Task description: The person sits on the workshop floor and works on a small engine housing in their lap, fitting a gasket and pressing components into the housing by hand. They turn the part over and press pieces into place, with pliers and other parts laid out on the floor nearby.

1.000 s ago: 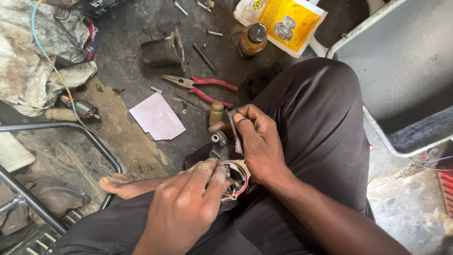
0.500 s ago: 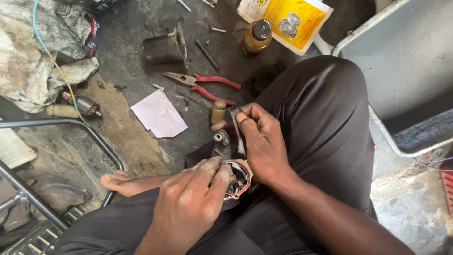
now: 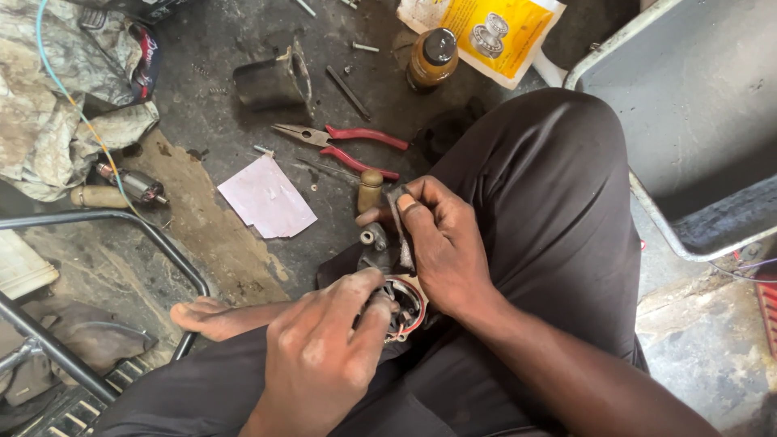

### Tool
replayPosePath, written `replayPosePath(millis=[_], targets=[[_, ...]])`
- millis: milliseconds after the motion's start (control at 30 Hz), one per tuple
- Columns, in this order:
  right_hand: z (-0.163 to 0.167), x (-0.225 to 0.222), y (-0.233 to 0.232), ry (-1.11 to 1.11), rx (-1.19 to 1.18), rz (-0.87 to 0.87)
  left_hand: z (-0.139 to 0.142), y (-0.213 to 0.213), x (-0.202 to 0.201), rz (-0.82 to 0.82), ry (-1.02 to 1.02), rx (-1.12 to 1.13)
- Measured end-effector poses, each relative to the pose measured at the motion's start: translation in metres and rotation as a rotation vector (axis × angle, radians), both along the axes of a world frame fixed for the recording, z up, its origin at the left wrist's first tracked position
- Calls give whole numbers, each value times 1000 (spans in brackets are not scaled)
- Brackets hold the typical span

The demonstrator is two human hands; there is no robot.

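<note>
I sit on the ground in dark trousers with a small round motor part (image 3: 402, 306) in my lap; it shows a red-rimmed opening with wires inside. My left hand (image 3: 320, 356) grips this part from the left, fingers curled over its edge. My right hand (image 3: 437, 239) rests on the part's right side and pinches a thin grey metal strip (image 3: 398, 231) that points down toward the opening. A wooden tool handle (image 3: 371, 189) stands just beyond my right fingers.
Red-handled pliers (image 3: 348, 144) lie on the dirty floor ahead, near a pink paper scrap (image 3: 267, 198), a black cylindrical housing (image 3: 271, 81), a brown bottle (image 3: 431, 57) and a yellow packet (image 3: 486, 28). A grey metal tray (image 3: 688, 121) sits right; a motor armature (image 3: 129, 184) and rags lie left.
Both hands keep their hold on the round part; the right hand's strip has shifted slightly. The view has drifted a little.
</note>
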State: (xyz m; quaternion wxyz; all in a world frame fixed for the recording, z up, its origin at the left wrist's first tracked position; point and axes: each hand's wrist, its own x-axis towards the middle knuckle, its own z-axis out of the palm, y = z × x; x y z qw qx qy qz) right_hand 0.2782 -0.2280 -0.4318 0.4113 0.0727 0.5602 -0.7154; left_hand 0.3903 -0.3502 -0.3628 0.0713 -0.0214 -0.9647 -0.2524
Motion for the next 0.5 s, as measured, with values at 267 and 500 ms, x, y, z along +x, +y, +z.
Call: replayPosePath(millis=[267, 500], targets=[[1, 1, 3, 27, 14, 17, -2, 1, 3, 34, 15, 28], [0, 3, 1, 36, 7, 9, -3, -1, 5, -1, 51, 40]])
